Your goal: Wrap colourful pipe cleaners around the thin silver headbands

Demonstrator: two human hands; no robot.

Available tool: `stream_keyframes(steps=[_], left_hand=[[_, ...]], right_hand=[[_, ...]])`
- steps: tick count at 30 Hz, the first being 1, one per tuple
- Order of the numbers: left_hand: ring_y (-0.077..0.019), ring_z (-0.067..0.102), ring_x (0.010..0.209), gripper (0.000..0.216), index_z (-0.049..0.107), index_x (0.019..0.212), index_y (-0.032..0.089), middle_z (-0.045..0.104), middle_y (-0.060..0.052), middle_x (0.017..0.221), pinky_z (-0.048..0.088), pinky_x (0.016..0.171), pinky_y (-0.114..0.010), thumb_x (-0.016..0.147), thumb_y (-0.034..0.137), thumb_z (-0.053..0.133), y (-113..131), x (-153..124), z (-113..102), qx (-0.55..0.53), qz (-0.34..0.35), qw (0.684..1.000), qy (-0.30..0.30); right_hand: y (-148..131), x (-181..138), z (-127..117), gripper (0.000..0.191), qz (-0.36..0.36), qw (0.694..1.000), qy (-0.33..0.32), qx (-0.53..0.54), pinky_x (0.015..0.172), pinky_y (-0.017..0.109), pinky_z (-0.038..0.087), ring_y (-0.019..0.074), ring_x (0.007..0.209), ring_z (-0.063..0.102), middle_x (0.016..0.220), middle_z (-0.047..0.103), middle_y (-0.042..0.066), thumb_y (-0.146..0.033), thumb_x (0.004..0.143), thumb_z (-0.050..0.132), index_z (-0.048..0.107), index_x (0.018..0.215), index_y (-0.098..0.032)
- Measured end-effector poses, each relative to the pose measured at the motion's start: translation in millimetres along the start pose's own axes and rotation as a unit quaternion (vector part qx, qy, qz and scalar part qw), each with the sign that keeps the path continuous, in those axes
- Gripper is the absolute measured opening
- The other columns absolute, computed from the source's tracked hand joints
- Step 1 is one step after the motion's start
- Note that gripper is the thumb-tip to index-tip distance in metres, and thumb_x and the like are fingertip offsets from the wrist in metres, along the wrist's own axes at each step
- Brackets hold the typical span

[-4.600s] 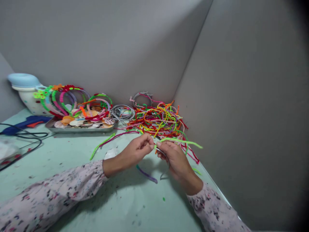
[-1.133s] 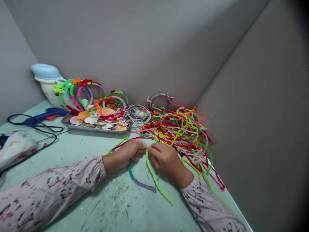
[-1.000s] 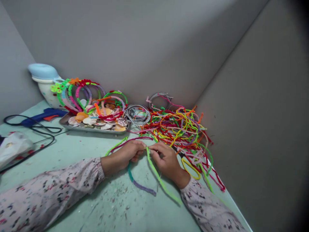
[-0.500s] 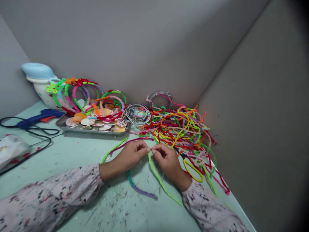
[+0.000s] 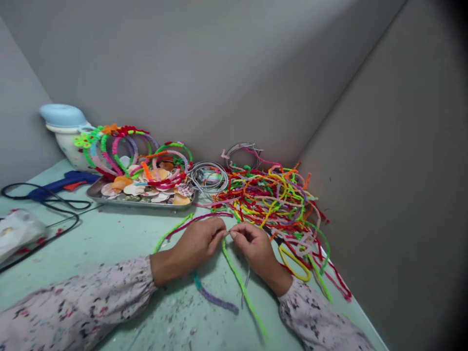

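Observation:
My left hand (image 5: pixel 204 239) is closed, its thumb and fingers pinched round the top of a bright green pipe cleaner (image 5: pixel 239 280) that hangs towards me. Fingertip to fingertip with it, my right hand (image 5: pixel 254 243) pinches a thin grey wire, whose tail (image 5: pixel 244 287) shows below that hand. Part of the wire is hidden by the fingers. From beneath my left hand comes a fuzzy teal and purple length (image 5: pixel 215 298), curving to the right. Another green pipe cleaner (image 5: pixel 171 231) and a magenta one (image 5: pixel 199 216) lie behind my left hand.
A metal tray (image 5: pixel 142 204) holds seashells, with colourful fuzzy headbands (image 5: pixel 117 146) standing on it. Right of it are wire coils (image 5: pixel 208 178) and a heap of pipe cleaners (image 5: pixel 270 195). Yellow-handled scissors (image 5: pixel 294 263), a blue glue gun (image 5: pixel 58 186) and a lidded pot (image 5: pixel 68 131) stand around.
The hanging green pipe cleaner has swung, its lower end now nearer to me. My left fingers have curled in more over its top. The view has shifted slightly.

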State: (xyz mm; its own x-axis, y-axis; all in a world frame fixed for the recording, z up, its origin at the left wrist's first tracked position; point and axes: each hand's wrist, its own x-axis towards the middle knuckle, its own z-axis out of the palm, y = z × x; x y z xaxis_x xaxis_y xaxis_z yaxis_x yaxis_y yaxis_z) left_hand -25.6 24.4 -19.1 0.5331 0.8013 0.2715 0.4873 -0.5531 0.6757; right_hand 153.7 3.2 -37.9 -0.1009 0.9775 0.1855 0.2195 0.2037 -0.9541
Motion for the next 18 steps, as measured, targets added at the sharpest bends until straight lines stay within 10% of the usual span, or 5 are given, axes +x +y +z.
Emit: stream_keyframes(steps=[6,18], left_hand=[[-0.0145,0.048,0.067,0.023,0.057,0.076,0.017,0.056,0.0,0.07,0.034,0.062,-0.024,0.088,0.029,0.043,2.9,2.5,-0.4,-0.102,-0.058,0.993,0.015],[-0.0122,0.045,0.06,0.023,0.055,0.073,0.017,0.05,0.002,0.063,0.032,0.055,-0.023,0.086,0.035,0.047,2.3,2.1,4.7,-0.201,-0.119,0.972,0.0]], right_hand=[[0.9,6.2,-5.0,0.033,0.12,0.973,-0.04,0.195,0.045,0.02,0.039,0.0089,0.048,0.052,0.066,0.062,0.001,-0.046,0.084,0.055,0.064,0.09,-0.015],[-4.9,2.0,1.9,0.028,0.078,0.987,-0.082,0.117,0.05,0.021,0.038,0.0089,0.053,0.048,0.065,0.056,-0.005,-0.034,0.073,0.069,0.056,0.093,-0.019]])
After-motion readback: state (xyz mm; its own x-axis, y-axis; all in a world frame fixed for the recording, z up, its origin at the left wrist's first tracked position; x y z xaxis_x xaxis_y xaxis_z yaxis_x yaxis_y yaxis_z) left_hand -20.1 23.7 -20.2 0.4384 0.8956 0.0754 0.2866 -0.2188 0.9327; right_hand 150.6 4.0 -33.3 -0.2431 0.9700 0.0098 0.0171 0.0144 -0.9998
